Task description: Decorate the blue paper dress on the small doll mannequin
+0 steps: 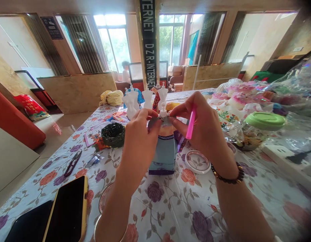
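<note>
In front of me stands a small doll form with a white neck (163,113), dressed in a blue doll dress (162,153) with a dark purple hem. My left hand (139,141) is closed in a pinch at the left side of the dress's neckline. On the opposite side, my right hand (204,124) pinches the neckline with thumb and forefinger. A pink pen-like stick (191,123) also rests in that hand, pointing down. Fingertips partly cover a greyish, shiny trim at the neck. Several bare white doll forms (131,101) stand just behind.
A dark woven basket (113,134), thread snips (73,163) and two phones (66,208) lie at left. To the right are a tape roll (197,162), a green-lidded jar (263,129), a white power strip (288,161) and heaped plastic bags (296,87). A flowered cloth (170,205) covers the table.
</note>
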`<action>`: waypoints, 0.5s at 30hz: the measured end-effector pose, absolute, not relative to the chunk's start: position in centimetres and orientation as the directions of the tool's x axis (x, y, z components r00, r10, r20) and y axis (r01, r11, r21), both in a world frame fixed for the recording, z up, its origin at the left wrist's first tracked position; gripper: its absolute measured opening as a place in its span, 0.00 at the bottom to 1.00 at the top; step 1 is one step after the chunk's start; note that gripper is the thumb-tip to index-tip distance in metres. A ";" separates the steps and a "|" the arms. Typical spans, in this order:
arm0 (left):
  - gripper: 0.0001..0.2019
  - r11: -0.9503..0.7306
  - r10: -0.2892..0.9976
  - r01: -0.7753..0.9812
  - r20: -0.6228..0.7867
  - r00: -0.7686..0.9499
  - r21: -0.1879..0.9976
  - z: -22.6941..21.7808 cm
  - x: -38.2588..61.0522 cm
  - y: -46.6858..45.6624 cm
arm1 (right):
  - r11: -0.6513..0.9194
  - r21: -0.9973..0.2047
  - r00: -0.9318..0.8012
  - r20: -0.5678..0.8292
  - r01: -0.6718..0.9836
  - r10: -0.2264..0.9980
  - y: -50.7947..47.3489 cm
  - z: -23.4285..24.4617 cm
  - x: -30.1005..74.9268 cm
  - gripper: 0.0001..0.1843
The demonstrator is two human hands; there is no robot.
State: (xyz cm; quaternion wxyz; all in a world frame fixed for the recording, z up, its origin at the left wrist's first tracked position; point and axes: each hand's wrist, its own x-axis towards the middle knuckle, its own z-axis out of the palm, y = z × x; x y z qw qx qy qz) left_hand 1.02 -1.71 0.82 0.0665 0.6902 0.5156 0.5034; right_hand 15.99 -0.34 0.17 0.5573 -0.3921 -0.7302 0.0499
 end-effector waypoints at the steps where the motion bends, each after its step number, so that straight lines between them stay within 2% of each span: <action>1: 0.02 -0.461 0.777 0.644 0.628 -0.039 0.610 0.8 1.0 -1.7 | 0.690 -0.511 -0.073 0.775 0.513 0.628 -0.4 0.2 16.0 0.16; 7: 0.03 -0.479 0.764 0.645 0.645 -0.028 0.595 0.7 1.2 -1.7 | 0.688 -0.479 -0.079 0.788 0.545 0.611 -0.4 0.3 15.8 0.22; 15: 0.04 -0.485 0.757 0.654 0.653 -0.018 0.580 0.8 1.2 -1.8 | 0.662 -0.416 -0.065 0.817 0.623 0.574 -0.4 0.2 15.7 0.16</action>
